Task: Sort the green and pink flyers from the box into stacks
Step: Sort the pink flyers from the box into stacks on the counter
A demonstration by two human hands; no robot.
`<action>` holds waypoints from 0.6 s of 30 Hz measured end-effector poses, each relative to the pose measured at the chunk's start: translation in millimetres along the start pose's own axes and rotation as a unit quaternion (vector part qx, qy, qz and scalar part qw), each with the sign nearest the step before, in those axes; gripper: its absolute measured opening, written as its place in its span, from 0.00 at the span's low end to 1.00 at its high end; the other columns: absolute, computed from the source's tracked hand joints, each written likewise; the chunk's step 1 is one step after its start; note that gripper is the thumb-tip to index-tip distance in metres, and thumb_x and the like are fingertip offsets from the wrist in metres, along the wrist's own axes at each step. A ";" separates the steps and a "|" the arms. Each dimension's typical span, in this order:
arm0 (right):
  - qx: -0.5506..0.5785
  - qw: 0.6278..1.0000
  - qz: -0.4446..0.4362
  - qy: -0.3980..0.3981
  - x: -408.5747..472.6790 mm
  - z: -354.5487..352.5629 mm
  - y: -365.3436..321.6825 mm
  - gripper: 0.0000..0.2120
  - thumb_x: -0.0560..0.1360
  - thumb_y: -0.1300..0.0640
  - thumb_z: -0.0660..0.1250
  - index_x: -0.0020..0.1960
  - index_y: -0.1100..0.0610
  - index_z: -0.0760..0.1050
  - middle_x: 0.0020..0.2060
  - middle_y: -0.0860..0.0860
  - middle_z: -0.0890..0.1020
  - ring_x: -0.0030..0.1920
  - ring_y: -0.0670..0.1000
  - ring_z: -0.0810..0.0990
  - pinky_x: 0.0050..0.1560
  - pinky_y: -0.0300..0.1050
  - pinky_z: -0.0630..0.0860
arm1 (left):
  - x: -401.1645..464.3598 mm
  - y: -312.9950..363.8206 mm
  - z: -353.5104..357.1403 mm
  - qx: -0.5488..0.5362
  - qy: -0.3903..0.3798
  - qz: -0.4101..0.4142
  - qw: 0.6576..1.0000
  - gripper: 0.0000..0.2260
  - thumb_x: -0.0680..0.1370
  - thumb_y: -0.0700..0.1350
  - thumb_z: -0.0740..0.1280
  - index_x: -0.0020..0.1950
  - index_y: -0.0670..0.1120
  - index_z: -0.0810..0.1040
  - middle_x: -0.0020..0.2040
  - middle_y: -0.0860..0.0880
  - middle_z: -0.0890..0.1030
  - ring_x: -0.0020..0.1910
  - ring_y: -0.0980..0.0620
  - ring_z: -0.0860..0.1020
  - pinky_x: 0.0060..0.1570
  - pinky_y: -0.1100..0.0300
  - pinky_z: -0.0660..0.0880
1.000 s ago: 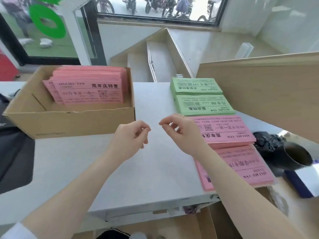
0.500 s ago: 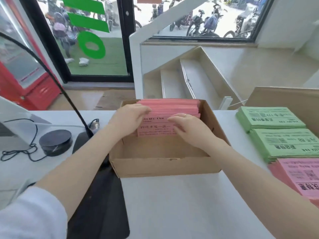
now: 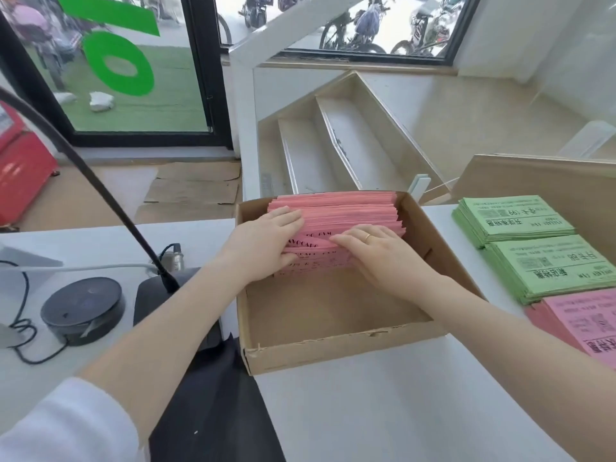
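I take the cardboard box (image 3: 333,341) as my landmark; it sits on the white counter (image 3: 383,411), which carries everything else. Inside the box, against its far wall, a thick batch of pink flyers (image 3: 336,208) leans back, and the near half of the box floor is bare. Right of the box lie two green flyer stacks (image 3: 533,248), one behind the other, and nearer to me than those a pink flyer stack (image 3: 586,325), cut off by the frame edge. Left of the box: a black gooseneck stalk (image 3: 100,188) and a round black puck (image 3: 81,308) with a cable.

My left hand (image 3: 266,245) rests on the left part of the batch, fingers laid nearly straight over the top edges, thumb under the front sheets. My right hand (image 3: 383,251), ring on one finger, lies flat on the front flyers, fingertips parting them. Print readable between the hands: "AVOCADO" and "GYM". The green print is too blurred for me to read.
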State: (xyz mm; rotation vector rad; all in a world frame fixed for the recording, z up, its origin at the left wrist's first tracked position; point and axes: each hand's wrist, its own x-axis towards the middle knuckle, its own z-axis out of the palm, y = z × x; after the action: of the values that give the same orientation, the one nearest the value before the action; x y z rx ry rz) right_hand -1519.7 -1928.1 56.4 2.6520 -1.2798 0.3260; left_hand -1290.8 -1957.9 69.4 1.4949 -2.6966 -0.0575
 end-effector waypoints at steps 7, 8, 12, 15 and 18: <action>0.017 0.964 0.138 -0.225 15.1 0.9 -1.6 0.05 0.78 0.58 0.58 0.53 0.56 0.68 0.51 0.55 0.77 0.53 0.58 0.76 0.45 0.50 0.73 | -3.5 2.8 0.7 0.040 0.021 0.026 0.999 0.35 0.76 0.56 0.64 0.77 0.49 0.49 0.77 0.51 0.49 0.76 0.53 0.47 0.72 0.58 0.49; 0.018 0.964 0.144 -0.221 15.3 0.1 -1.7 0.02 0.78 0.59 0.57 0.50 0.55 0.68 0.49 0.55 0.78 0.51 0.58 0.76 0.43 0.50 0.72 | -4.0 3.5 0.4 0.039 0.044 0.040 0.997 0.35 0.75 0.55 0.65 0.76 0.49 0.52 0.77 0.50 0.50 0.76 0.51 0.47 0.72 0.57 0.44; 0.022 0.978 0.146 -0.148 1.7 -17.9 -8.3 0.03 0.77 0.59 0.57 0.48 0.53 0.69 0.47 0.53 0.78 0.50 0.57 0.76 0.37 0.47 0.68 | -17.0 13.6 -4.8 -0.008 0.131 0.116 0.985 0.16 0.73 0.45 0.68 0.60 0.46 0.77 0.64 0.45 0.76 0.65 0.44 0.72 0.64 0.43 0.69; 0.025 0.987 0.130 -0.091 -19.3 -55.8 -15.4 0.02 0.76 0.57 0.60 0.48 0.53 0.71 0.46 0.47 0.78 0.49 0.54 0.75 0.39 0.47 0.71 | -42.5 40.3 -15.8 -0.110 0.173 0.068 0.976 0.12 0.75 0.46 0.61 0.54 0.43 0.78 0.45 0.46 0.83 0.42 0.42 0.81 0.38 0.52 0.77; 0.070 0.983 0.147 -0.085 -49.8 -109.4 -21.1 0.10 0.73 0.55 0.66 0.37 0.50 0.67 0.34 0.45 0.72 0.42 0.54 0.72 0.37 0.45 0.68 | -67.8 79.7 -37.2 -0.128 0.253 0.072 0.956 0.11 0.74 0.45 0.62 0.51 0.44 0.80 0.40 0.48 0.83 0.35 0.46 0.81 0.34 0.60 0.72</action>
State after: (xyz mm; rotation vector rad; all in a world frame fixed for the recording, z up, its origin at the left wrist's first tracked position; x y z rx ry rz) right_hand -1546.2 -1850.2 146.5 2.6506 -1.7702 0.2407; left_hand -1319.9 -1858.4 109.2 1.0608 -2.2723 -0.0127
